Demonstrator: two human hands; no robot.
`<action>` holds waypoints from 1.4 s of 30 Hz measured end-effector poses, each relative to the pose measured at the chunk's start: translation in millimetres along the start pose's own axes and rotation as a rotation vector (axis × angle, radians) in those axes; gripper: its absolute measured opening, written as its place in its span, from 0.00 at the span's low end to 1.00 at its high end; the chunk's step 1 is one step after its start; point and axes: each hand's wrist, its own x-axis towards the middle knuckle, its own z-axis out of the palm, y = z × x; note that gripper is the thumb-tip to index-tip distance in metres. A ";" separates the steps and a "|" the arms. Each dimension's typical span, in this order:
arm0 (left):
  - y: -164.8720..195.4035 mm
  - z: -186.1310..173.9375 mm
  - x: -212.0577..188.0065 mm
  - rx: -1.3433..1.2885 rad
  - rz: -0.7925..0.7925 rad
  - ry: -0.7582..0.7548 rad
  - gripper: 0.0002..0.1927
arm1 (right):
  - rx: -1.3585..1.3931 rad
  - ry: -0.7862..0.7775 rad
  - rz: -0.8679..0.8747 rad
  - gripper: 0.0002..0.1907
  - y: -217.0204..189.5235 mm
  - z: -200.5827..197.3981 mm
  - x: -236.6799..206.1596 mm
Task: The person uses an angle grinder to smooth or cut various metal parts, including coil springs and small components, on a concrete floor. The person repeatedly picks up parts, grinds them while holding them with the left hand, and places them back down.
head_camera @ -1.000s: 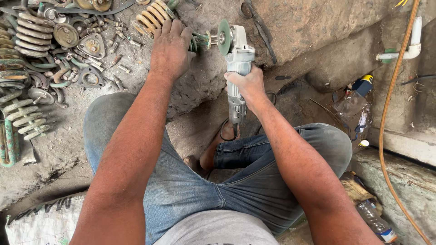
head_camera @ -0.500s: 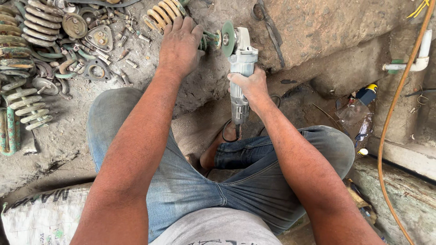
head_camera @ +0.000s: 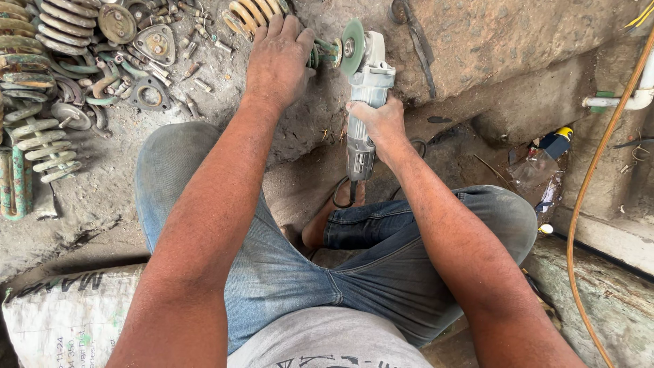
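My right hand (head_camera: 381,126) grips the body of a grey angle grinder (head_camera: 364,102) whose green disc (head_camera: 352,46) stands on edge against a small green metal part (head_camera: 325,53). My left hand (head_camera: 278,58) lies palm down over that part and presses it onto the dirty stone block (head_camera: 477,41), fingers spread toward a yellow coil spring (head_camera: 253,12). The grinder's black cord (head_camera: 344,194) loops down between my knees. I sit on the ground in blue jeans.
Several rusty and green coil springs (head_camera: 41,75), round mounts (head_camera: 117,24) and bolts lie at the upper left. A white woven sack (head_camera: 68,320) is at the lower left. An orange hose (head_camera: 599,177), a white pipe (head_camera: 630,99) and litter are at the right.
The view has shifted slightly; my left hand has settled further over the green part beside the disc. The grinder stays in my right hand at the same spot.
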 end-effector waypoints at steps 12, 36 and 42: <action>-0.9 4.9 -1.5 -0.013 -0.005 0.005 0.31 | -0.008 -0.009 0.005 0.18 -0.7 0.7 -5.0; -6.0 -1.2 1.5 -0.161 0.060 0.039 0.17 | 0.110 0.057 -0.069 0.15 -5.4 -16.6 -10.8; 4.0 -5.4 6.3 -0.056 0.056 -0.065 0.22 | 0.112 0.055 -0.094 0.17 -8.0 -13.8 -10.2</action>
